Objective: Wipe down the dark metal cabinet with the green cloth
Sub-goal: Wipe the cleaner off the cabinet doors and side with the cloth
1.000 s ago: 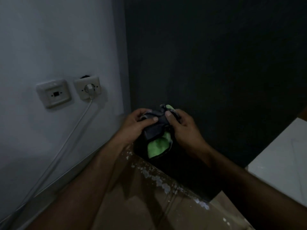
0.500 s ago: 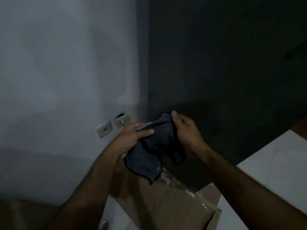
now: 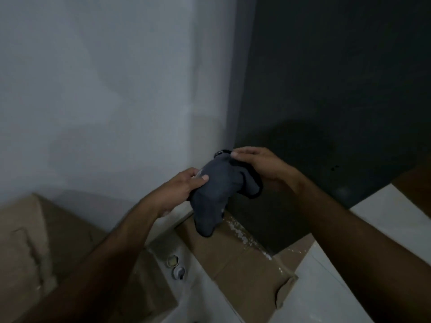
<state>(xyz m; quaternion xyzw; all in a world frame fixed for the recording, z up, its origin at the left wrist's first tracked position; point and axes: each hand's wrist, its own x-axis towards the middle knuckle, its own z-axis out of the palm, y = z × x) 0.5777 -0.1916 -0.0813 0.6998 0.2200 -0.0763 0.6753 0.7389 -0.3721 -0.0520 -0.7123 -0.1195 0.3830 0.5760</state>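
My left hand [image 3: 180, 185] pinched the near fold of the limp, dark grey-looking cloth [image 3: 215, 194], thumb laid over the top and the other fingers curled beneath it. My right hand [image 3: 258, 165] pinched the far upper edge, fingertips together on the hem and the palm arched over the bunched part. I judged this two-handed hold to be for shaking the cloth out or refolding it into a pad, since a loose tail hung below both hands. No green showed on it in the dim light; only the grey side faced me.

The cloth was in the air, held between both hands just in front of the lower left corner of the tall, dark metal cabinet [image 3: 338, 101], and I could not tell whether it touched the panel. The wiping stroke had not yet begun, as I read it.

Outward from there, flattened brown cardboard [image 3: 235, 259], flecked with white, lay under the cabinet's foot, probably to protect the pale tiled floor [image 3: 391, 217]. The plain white wall [image 3: 105, 89] stood to the left.
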